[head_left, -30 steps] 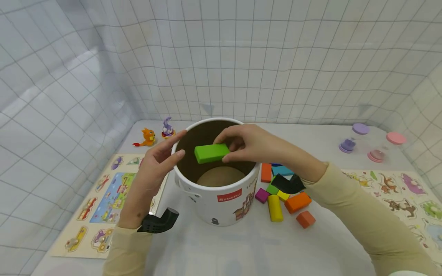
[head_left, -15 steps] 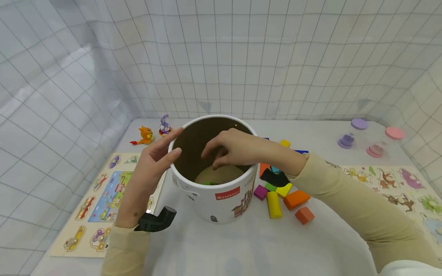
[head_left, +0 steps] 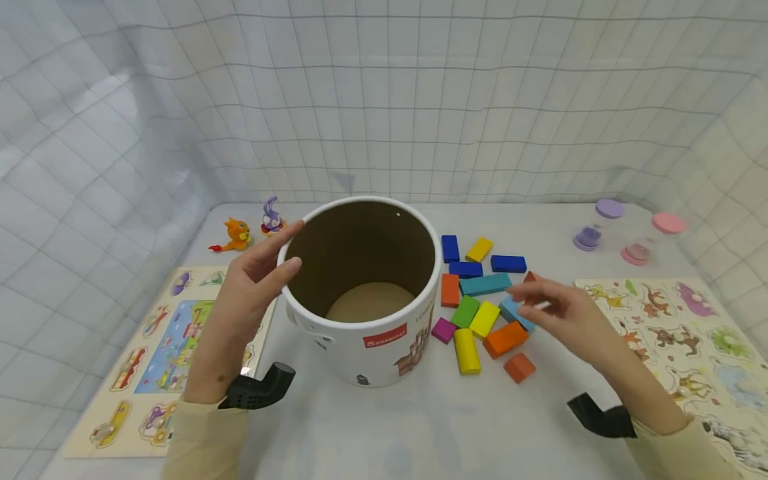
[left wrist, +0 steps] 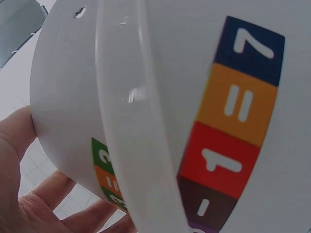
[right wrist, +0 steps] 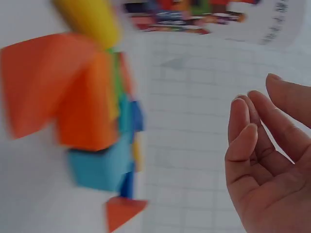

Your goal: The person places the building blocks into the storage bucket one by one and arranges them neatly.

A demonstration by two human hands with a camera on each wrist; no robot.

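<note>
Bucket (head_left: pixel 354 353), smooth, white and round, stands beside flat-sided blocks (head_left: pixel 485 320).

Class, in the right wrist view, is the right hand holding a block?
No: the right hand has nothing between thumb and fingers, and the light-blue block lies apart.

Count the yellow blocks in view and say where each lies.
3: a yellow cylinder right of the magenta block; a yellow block beside the green block; another yellow block at the back, between two dark blue blocks. The bucket could hide more.
</note>
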